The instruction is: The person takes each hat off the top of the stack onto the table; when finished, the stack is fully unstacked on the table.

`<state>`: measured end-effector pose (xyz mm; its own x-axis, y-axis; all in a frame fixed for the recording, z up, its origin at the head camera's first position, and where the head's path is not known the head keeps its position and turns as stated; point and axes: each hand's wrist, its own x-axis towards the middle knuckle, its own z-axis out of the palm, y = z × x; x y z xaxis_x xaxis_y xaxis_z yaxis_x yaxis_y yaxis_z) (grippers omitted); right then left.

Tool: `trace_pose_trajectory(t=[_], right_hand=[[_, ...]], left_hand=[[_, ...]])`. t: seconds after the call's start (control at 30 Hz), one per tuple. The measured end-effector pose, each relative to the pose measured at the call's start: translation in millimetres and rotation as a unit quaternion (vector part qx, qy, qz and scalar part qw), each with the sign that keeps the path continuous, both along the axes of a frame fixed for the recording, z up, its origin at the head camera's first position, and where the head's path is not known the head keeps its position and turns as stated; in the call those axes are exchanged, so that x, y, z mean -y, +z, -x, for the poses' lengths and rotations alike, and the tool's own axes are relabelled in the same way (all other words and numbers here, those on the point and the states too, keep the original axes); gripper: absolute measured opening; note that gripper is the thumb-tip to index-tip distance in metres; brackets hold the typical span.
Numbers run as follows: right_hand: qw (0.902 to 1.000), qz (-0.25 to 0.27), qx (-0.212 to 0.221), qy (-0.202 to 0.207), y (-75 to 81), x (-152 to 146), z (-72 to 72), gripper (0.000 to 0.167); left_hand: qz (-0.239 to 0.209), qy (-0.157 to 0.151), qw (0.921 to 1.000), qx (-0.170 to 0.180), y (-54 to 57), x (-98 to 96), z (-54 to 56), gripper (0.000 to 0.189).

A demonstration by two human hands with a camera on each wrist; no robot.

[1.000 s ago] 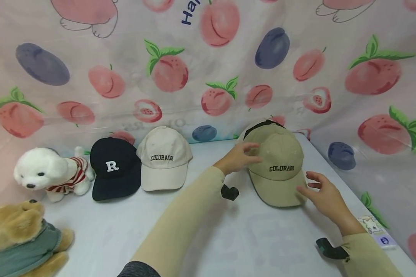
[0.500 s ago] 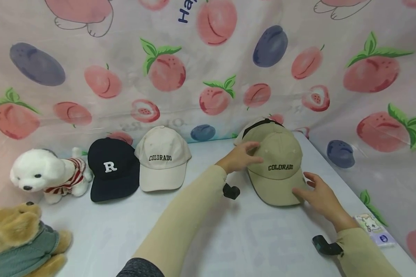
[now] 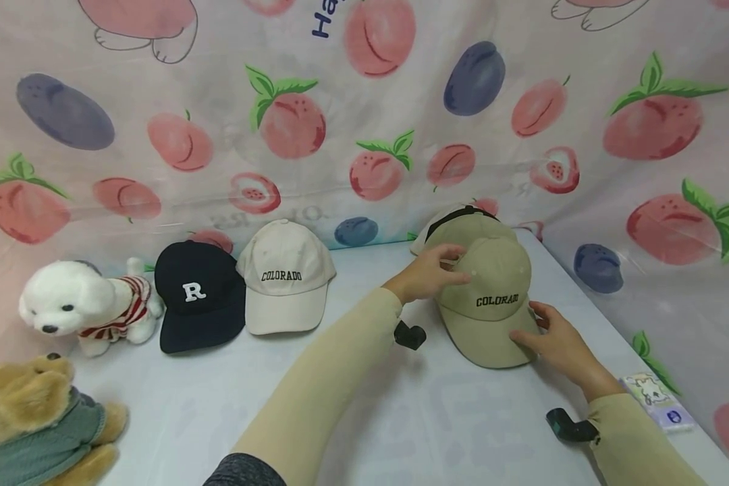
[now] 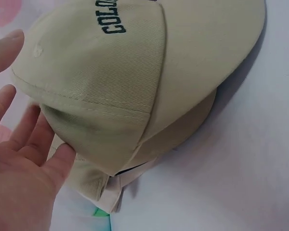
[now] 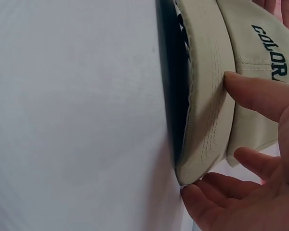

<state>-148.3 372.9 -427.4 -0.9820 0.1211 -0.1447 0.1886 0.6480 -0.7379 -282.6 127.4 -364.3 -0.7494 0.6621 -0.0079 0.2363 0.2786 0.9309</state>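
A khaki baseball cap (image 3: pixel 492 277) lettered COLORADO lies over a second khaki cap (image 3: pixel 446 233), whose brim (image 4: pixel 185 137) shows beneath in the left wrist view. My left hand (image 3: pixel 424 273) is at the top cap's left side; in the left wrist view fingers pass behind its edge and a fingertip (image 4: pixel 65 153) meets the cloth. My right hand (image 3: pixel 555 341) pinches the right side of the brim (image 5: pixel 209 130), thumb on top and fingertips at the lower edge. Part of a white cap (image 3: pixel 422 241) shows behind the stack.
To the left stand a white COLORADO cap (image 3: pixel 287 277) and a black cap (image 3: pixel 200 297) with an R. Farther left are a white plush dog (image 3: pixel 79 297) and a brown plush toy (image 3: pixel 48 425). A small illustrated packet (image 3: pixel 659 403) lies near the table's right edge.
The right hand has closed in on the brim. The top khaki cap has shifted slightly toward me, showing more of the cap beneath, and the left hand has moved a little right.
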Motion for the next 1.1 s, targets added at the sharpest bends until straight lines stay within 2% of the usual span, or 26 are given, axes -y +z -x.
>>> trace_pose_trajectory(t=[0.33, 0.6, 0.83, 1.1], right_hand=[[0.9999, 0.012, 0.004, 0.009, -1.3, -1.2, 2.6, 0.095], [0.9997, 0.016, 0.003, 0.02, -0.5, -0.7, 0.8, 0.097], [0.9994, 0.02, -0.006, 0.026, -3.1, -2.3, -0.4, 0.1], [0.9993, 0.029, -0.004, 0.022, -2.6, -1.0, -2.7, 0.1]], left_hand=[[-0.009, -0.02, 0.9993, 0.03, 3.9, 1.5, -0.4, 0.061], [-0.008, -0.026, 0.9996, 0.011, 8.7, 4.6, -3.5, 0.059], [-0.017, -0.032, 0.9993, -0.004, 12.1, 3.8, -5.4, 0.047], [0.002, -0.031, 0.9992, -0.024, 11.7, 4.9, -4.9, 0.039]])
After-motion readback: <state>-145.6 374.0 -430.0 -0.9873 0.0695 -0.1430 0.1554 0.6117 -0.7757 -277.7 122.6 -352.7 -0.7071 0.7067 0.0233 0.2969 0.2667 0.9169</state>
